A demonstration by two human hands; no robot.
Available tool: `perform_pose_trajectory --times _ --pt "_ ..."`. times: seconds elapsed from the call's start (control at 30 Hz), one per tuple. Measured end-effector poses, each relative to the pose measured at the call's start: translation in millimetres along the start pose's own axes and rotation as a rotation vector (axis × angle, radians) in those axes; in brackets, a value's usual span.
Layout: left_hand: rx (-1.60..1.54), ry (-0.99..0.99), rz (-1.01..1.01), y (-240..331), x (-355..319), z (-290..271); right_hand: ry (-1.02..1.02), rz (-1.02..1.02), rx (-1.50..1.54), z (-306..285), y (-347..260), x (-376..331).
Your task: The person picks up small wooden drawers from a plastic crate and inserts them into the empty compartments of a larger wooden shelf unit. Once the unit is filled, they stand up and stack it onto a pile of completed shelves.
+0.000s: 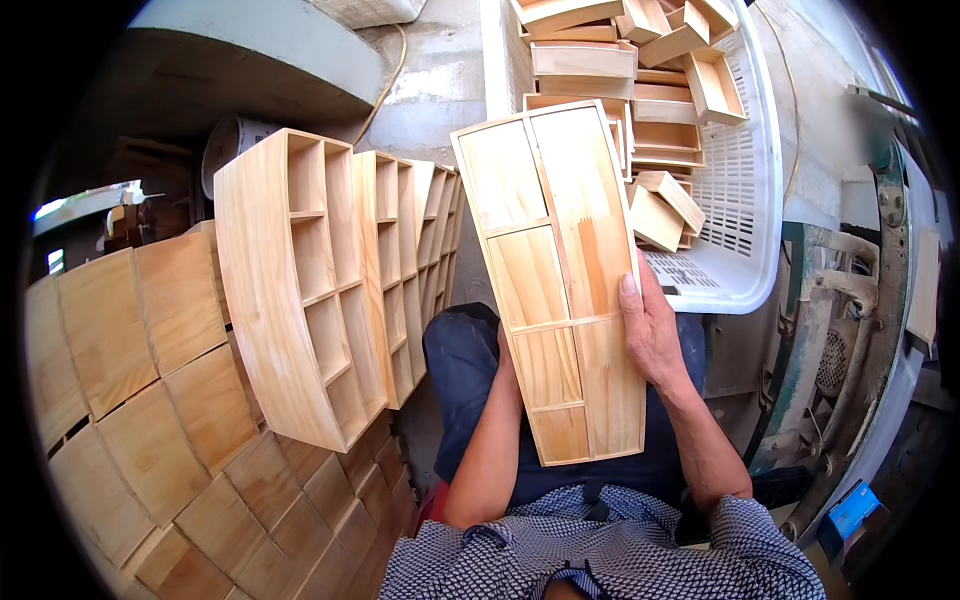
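Wooden tray [555,290]: long, pale, split into compartments by thin slats; held upright over the person's lap, open face toward the wearer, top edge reaching up beside the white basket.

Right hand [652,335]: wrapped on the tray's right edge, thumb lying flat along the front rim, fingers out of sight behind.

Left hand [506,345]: behind the tray's left edge, mostly hidden; grip cannot be told, only the forearm shows rising to the board.

White basket [745,215]: plastic, slotted wall, upper right, touching nothing of the tray but just beside it; filled with small wooden boxes [640,90], heaped at angles, some open-sided.

Stacked trays [330,280]: same divided kind, standing on edge in a row at the left, near the tray's left edge with a narrow gap of grey floor between.

Wooden panels [150,400]: flat backs of more pieces, packed close along the lower left, edges touching.

Green metal machine [840,350]: right side, curved frame, well apart from the hands.

Blue box [852,510]: small, lower right corner, beside the machine's base.

Open room: only the strip above the lap, between row and basket.
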State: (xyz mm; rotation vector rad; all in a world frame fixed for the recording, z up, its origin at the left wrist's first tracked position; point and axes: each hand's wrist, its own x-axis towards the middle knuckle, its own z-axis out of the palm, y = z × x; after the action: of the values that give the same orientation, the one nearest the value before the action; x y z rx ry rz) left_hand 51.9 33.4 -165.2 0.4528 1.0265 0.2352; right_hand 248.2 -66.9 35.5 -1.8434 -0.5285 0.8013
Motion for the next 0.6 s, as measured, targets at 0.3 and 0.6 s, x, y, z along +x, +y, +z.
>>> perform_pose_trajectory --times 0.3,0.6 --pt "0.136 0.239 0.028 36 -90 46 -0.106 0.143 0.137 -38 -37 -17" --pt "0.169 0.121 0.018 119 -204 169 0.007 0.139 0.29 -134 -164 -96"
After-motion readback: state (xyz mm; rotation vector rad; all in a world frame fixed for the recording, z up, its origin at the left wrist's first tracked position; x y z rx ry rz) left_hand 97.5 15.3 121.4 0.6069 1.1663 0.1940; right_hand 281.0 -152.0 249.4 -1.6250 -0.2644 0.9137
